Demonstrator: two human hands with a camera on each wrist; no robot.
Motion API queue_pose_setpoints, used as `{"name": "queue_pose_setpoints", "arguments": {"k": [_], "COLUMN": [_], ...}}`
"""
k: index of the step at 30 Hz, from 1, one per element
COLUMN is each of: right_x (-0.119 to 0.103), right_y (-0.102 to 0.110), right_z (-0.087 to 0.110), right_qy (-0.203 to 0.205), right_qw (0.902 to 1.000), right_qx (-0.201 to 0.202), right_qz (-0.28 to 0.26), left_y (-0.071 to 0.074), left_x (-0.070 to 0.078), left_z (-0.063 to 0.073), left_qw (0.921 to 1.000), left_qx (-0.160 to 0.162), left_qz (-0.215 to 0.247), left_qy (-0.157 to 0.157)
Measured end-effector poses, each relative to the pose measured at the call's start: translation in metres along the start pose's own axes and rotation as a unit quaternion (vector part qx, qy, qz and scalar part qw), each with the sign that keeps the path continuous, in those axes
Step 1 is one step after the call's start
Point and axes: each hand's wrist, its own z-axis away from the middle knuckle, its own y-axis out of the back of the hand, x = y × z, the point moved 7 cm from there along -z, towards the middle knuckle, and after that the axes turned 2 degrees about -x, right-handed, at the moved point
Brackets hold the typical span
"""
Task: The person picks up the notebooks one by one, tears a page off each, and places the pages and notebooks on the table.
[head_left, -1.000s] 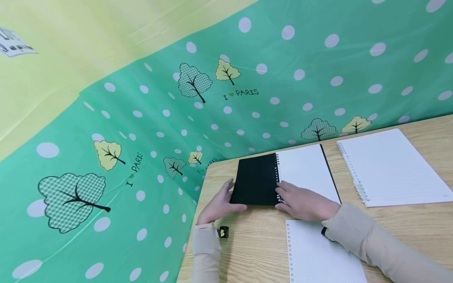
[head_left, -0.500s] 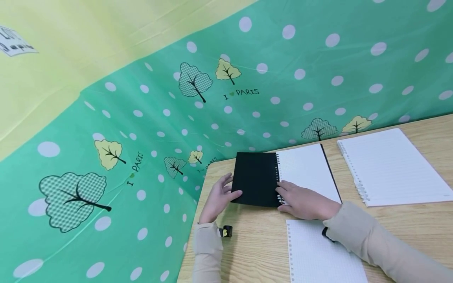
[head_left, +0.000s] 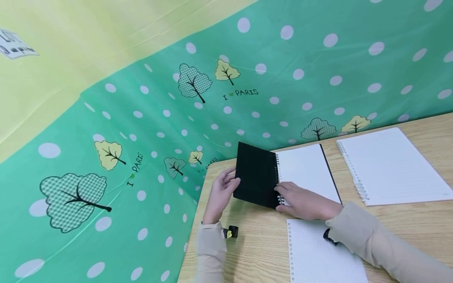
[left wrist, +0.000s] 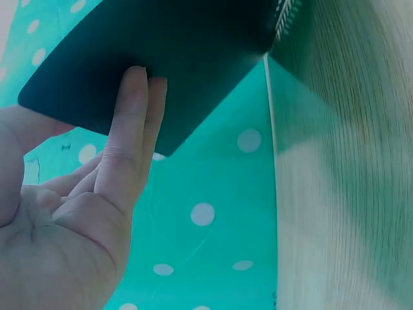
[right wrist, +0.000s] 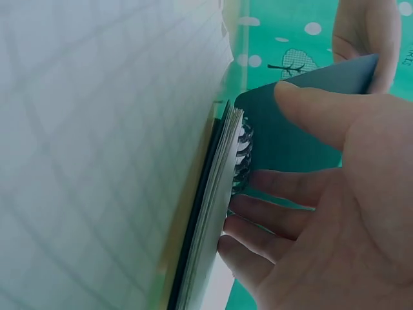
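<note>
A spiral notebook lies open, its black cover (head_left: pixel 256 177) lifted and tilted up from the table on the left, its white grid page (head_left: pixel 304 167) flat on the right. My left hand (head_left: pixel 221 192) pinches the cover's outer edge, thumb on one face and fingers behind; the left wrist view shows two fingertips (left wrist: pixel 133 77) against the cover's underside. My right hand (head_left: pixel 304 200) rests at the lower part of the black ring binding (head_left: pixel 277 173), fingers over the page edge. In the right wrist view its fingers (right wrist: pixel 277 213) lie extended against the pages beside the rings (right wrist: pixel 242 155).
A loose grid sheet (head_left: pixel 322 259) with punched holes lies in front, partly under the right forearm. Lined paper with a clear ring binding (head_left: pixel 393 169) lies at the right. A green dotted curtain (head_left: pixel 276 78) borders the wooden table (head_left: pixel 255 239) at the back and left.
My left hand has taken hold of the black cover's outer edge and raised it, so the cover tilts upward. My right hand has stayed at the binding.
</note>
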Motion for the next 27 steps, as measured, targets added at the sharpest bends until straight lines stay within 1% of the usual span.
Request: {"name": "queue_pose_setpoints", "arguments": {"k": [3,7,10,14,17,21,24,27], "right_x": [0.0,-0.001,-0.002,-0.004,-0.006,-0.007,-0.01,-0.015], "right_y": [-0.001,-0.002,-0.001,0.001,0.002,0.003,0.006,0.01], "right_z": [-0.001,-0.002,-0.001,-0.001,0.0,0.0,0.0,0.0], "right_qy": [0.002,-0.003,-0.007,-0.001,0.006,0.009,0.019,0.041], "right_qw": [1.0,0.9996,0.9994,0.9997,0.9993,0.9974,0.9961,0.9945], "right_qx": [-0.001,-0.005,-0.002,0.011,0.021,0.035,0.049,0.072], "right_qz": [-0.009,-0.027,-0.034,-0.024,-0.029,-0.063,-0.071,-0.064], "left_y": [-0.005,-0.012,-0.021,-0.033,-0.04,-0.049,-0.055,-0.062], "left_x": [0.004,0.01,0.016,0.026,0.032,0.037,0.04,0.043], "left_z": [0.001,0.005,0.007,0.009,0.01,0.01,0.012,0.013], "left_qw": [0.9999,0.9993,0.9978,0.9937,0.9913,0.9874,0.9827,0.9782], "left_qx": [-0.013,-0.036,-0.061,-0.092,-0.095,-0.097,-0.11,-0.126], "left_qz": [0.009,0.006,0.013,0.04,0.056,0.082,0.103,0.116], "left_qy": [-0.006,-0.011,-0.023,-0.05,-0.071,-0.094,-0.107,-0.118]}}
